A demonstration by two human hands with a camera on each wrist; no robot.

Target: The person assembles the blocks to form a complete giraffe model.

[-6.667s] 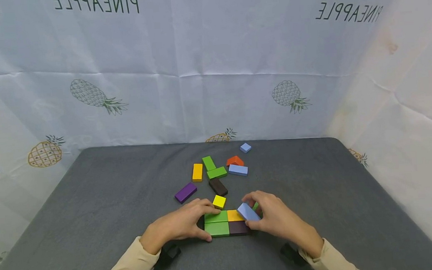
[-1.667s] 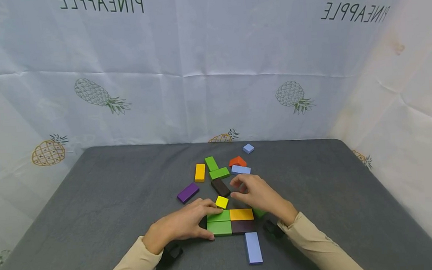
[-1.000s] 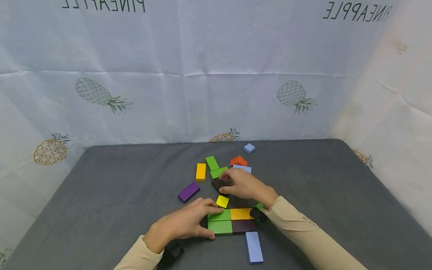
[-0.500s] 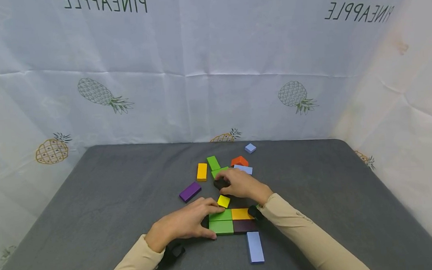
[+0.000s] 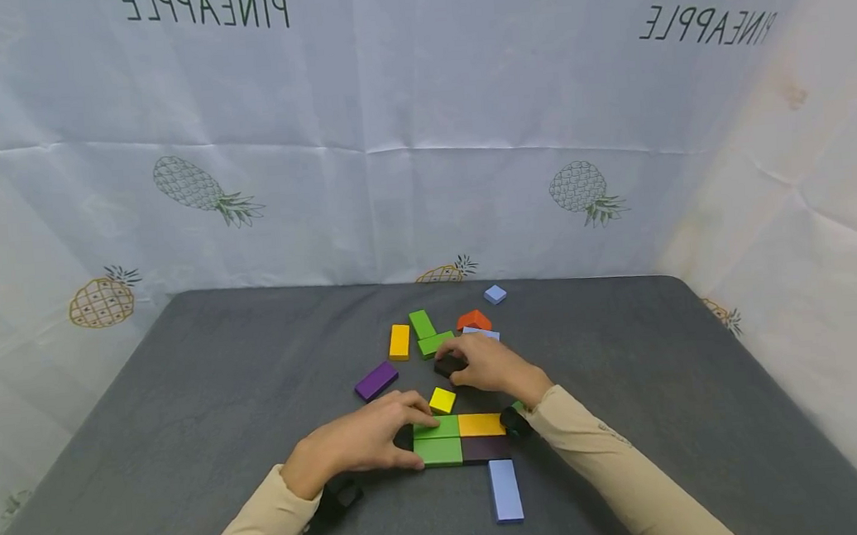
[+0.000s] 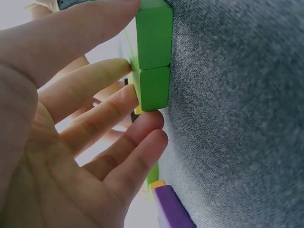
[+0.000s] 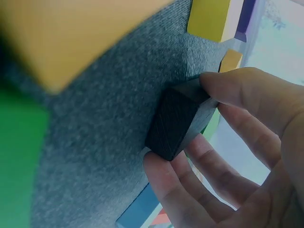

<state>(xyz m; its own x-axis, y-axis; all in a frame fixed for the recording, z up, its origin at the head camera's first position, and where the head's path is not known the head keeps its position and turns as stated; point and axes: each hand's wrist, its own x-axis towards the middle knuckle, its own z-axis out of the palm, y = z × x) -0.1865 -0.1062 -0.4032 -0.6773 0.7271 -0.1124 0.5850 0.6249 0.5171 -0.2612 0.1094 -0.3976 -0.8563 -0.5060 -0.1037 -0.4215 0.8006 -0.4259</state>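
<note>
My right hand (image 5: 491, 364) pinches a black rectangular block (image 7: 175, 118) between thumb and fingertips, low over the table. In the head view the fingers partly hide this block. My left hand (image 5: 365, 433) spans the left end of a flat group of blocks, thumb at the near green block (image 5: 438, 452) and fingertips at the far green block (image 6: 155, 89). To their right, in the same group, lie an orange-yellow block (image 5: 482, 424) and a dark purple block (image 5: 484, 448). A light blue block (image 5: 505, 491) points toward me from the group's near right corner.
Beyond the group lie a small yellow block (image 5: 442, 400), a purple block (image 5: 376, 380), an orange-yellow block (image 5: 399, 342), two green blocks (image 5: 422, 324), an orange-red triangle-like block (image 5: 474, 320) and a small blue block (image 5: 495, 294). Behind the grey table (image 5: 255, 346) hangs a pineapple-print curtain.
The light blue block left my right hand and now lies at the group's near right. My right hand then reached the black block, which has turned and shifted slightly right. The left hand stayed.
</note>
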